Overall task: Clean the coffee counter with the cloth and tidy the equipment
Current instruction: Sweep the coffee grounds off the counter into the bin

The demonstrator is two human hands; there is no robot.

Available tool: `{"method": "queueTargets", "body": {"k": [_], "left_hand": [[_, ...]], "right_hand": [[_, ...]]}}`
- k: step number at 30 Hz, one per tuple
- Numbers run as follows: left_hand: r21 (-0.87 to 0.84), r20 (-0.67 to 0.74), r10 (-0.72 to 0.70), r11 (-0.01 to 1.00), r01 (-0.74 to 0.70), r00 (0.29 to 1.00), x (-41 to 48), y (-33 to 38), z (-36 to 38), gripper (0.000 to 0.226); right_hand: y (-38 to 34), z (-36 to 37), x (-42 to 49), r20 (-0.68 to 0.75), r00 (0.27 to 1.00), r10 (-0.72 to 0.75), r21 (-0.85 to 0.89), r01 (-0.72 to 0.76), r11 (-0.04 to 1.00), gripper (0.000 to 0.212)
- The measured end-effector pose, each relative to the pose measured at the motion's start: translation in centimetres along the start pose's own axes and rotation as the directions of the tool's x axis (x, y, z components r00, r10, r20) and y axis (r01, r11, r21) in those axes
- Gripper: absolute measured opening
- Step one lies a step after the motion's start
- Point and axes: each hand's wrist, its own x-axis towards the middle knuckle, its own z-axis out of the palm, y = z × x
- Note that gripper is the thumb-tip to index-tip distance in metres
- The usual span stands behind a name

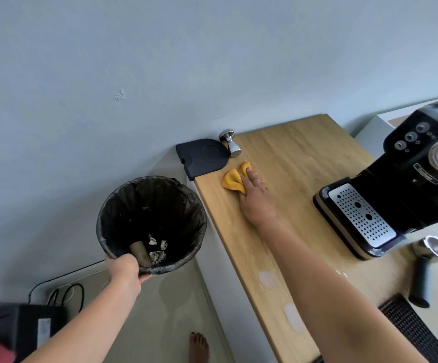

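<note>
My right hand presses a crumpled yellow cloth onto the wooden counter, close to its left edge. My left hand grips the near rim of a black-lined waste bin, held beside and below the counter's left edge. Paper scraps and a cardboard tube lie in the bin. A black tamping mat sits at the far left corner, with a metal tamper lying next to it. A black espresso machine stands on the right.
A portafilter with a dark handle lies near the machine's front. A black ribbed mat is at the near right. Pale smears mark the counter. Cables and a dark box sit on the floor at left; a bare foot is below.
</note>
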Motion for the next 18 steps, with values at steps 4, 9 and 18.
{"method": "queueTargets", "body": {"k": [4, 9, 18], "left_hand": [[-0.004, 0.03, 0.009, 1.0, -0.009, 1.0, -1.8, 0.0, -0.8, 0.059], [-0.009, 0.073, 0.004, 1.0, -0.003, 0.997, -3.1, 0.1, -1.9, 0.064], [-0.01, 0.109, -0.002, 1.0, 0.003, 0.994, -3.5, 0.6, -3.5, 0.066]], "right_hand": [[-3.4, 2.0, -3.3, -0.029, 0.998, -0.062, 0.003, 0.062, 0.998, 0.055], [-8.2, 4.6, -6.7, -0.018, 0.978, -0.208, 0.03, 0.208, 0.978, 0.054], [-13.6, 4.9, -9.7, -0.069, 0.995, 0.066, 0.701, 0.001, 0.713, 0.041]]}}
